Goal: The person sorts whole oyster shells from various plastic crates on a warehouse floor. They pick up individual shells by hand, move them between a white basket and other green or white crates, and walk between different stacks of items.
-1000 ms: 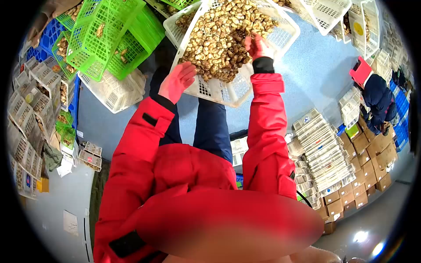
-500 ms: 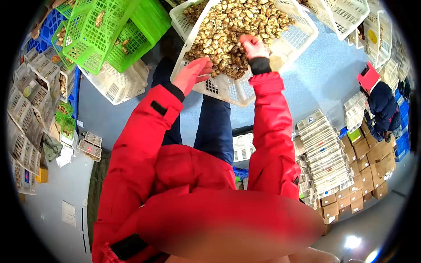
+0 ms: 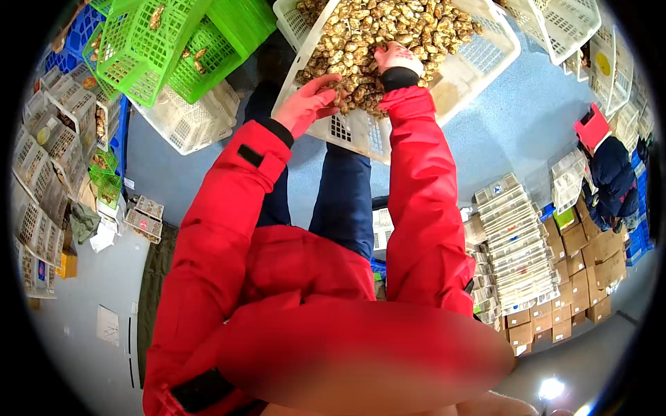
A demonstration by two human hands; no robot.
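Observation:
A white plastic crate holds a heap of small brown-and-cream mottled pieces that look like mushrooms. At the heap's near left edge is my left hand, its thumb and fingers closed about a mushroom-like piece. My right hand is in the middle of the heap, fingers curled down among the pieces. Whatever it holds, if anything, is hidden beneath it. Both hands come out of red jacket sleeves with black cuffs.
Green crates with a few pieces in them stand at left, above an upturned white crate. More white crates are at upper right. Stacked crates and cardboard boxes line the right. A person in dark clothes is there.
My left hand has moved up and right to the heap, its fingers closing about a piece. My right hand has shifted slightly up, still curled among the pieces. The view has shifted a little.

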